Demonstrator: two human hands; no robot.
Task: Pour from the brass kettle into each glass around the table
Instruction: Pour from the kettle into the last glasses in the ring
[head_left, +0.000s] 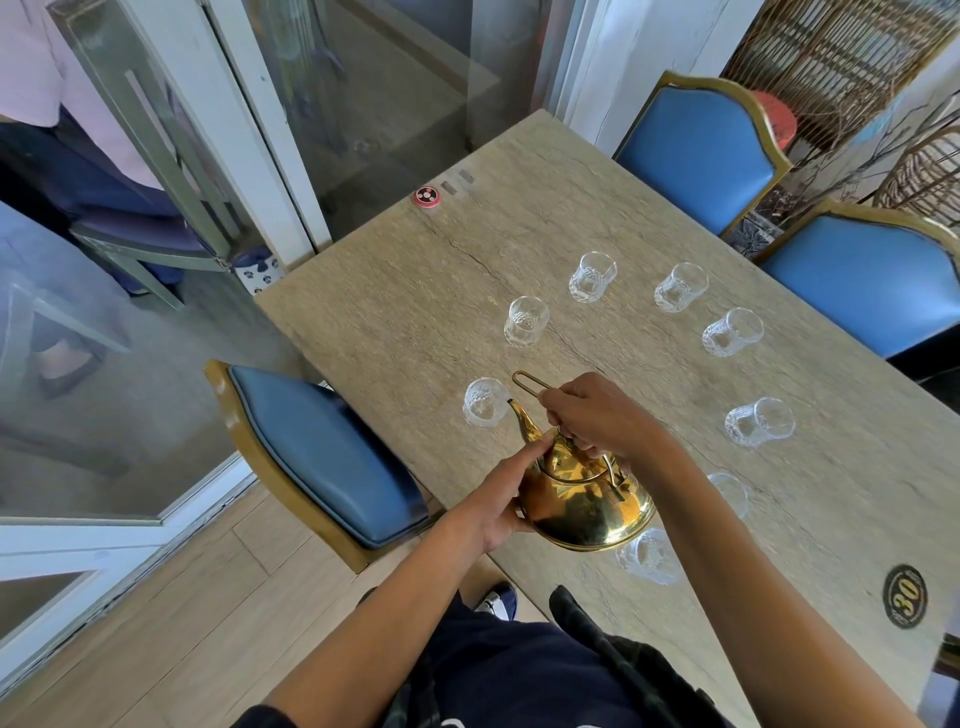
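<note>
The right hand (597, 415) is gripping the handle of the kettle (582, 493) from above, fingers curled round it, while the left hand (506, 499) is cupping the kettle's side with its fingers reaching up toward the lid. The kettle is hanging tilted just below the middle of the frame, its spout (522, 418) reaching the rim of the nearest glass on the left (485, 402). Eight glasses are standing in a ring on the worktop (415, 291): that one, one above it (525, 321), two at the top (592, 276) (680, 287), two down the right side (732, 332) (759, 422), and two partly hidden behind the kettle and right forearm (730, 493) (649, 556). A round red call button (427, 196) is sitting near the worktop's far edge, and a "30" badge (905, 596) is showing at lower right. Three blue chairs are ringing the worktop: one at left (322, 452), two at upper right (696, 150) (872, 280). Glass partitions (130, 260) are filling the left side above a wooden floor (182, 597).
</note>
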